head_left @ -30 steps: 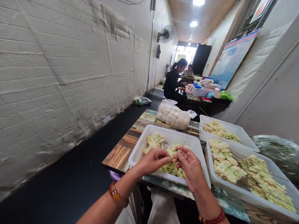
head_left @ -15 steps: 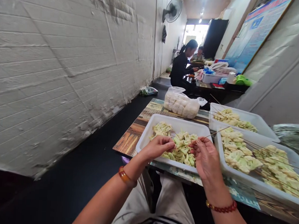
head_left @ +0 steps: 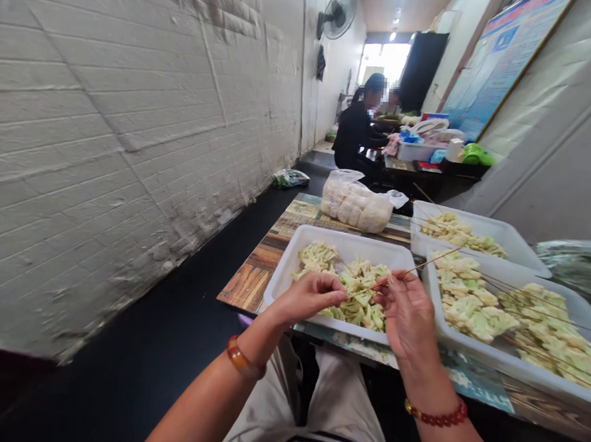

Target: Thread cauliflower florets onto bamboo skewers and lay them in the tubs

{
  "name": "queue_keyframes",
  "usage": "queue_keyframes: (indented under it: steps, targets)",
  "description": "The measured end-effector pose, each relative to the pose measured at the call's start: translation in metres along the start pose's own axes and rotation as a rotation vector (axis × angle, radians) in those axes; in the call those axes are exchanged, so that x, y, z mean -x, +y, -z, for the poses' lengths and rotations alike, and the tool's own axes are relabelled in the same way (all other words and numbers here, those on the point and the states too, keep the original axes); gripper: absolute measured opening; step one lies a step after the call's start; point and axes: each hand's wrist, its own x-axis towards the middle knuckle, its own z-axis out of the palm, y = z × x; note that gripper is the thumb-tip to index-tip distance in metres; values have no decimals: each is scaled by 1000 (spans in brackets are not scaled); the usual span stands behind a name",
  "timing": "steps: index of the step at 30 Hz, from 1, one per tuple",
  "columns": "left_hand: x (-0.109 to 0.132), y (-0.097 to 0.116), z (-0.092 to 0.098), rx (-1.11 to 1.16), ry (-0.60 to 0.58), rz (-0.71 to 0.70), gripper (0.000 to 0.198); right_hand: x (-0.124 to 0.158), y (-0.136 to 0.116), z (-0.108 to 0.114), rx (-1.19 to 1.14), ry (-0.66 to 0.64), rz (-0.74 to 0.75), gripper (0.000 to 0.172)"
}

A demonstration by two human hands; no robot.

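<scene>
My right hand (head_left: 408, 314) is closed in a pinch around a thin wooden skewer (head_left: 430, 260), which slants up to the right over the tray rims. The fingers of my left hand (head_left: 313, 297) are pinched at the skewer's lower left end; whether they also hide a small piece cannot be seen. Both hands are above the near side of a white plastic tray (head_left: 285, 264). Inside that tray lie pale green-white cauliflower florets (head_left: 365, 275), loose and in a heap, with another group of cauliflower (head_left: 317, 257) at its left.
A second white tray (head_left: 460, 348) at right holds skewered cauliflower (head_left: 544, 316); another tray (head_left: 524, 251) stands behind it. A clear bag of pale round pieces (head_left: 356, 205) sits at the patterned table's (head_left: 252, 272) back. Farther off, a person in black (head_left: 353, 138) sits at another table.
The skewer's upper end has shifted slightly up and right. My hands have stayed almost in place, and the view has turned a little. The seated person's arm has moved.
</scene>
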Motion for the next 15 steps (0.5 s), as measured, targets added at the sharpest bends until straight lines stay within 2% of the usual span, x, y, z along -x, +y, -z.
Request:
queue_keyframes:
  steps: [4,9,15]
  targets:
    - [0,6,3,-171,39,-35,33,3,-4,-7,55,-56,28,19]
    - [-3,9,8,-273,-25,-58,28,1,-7,-10,75,-84,73,12]
    - [1,16,5,-334,-159,-101,23,-9,-30,5,-2,83,196,23]
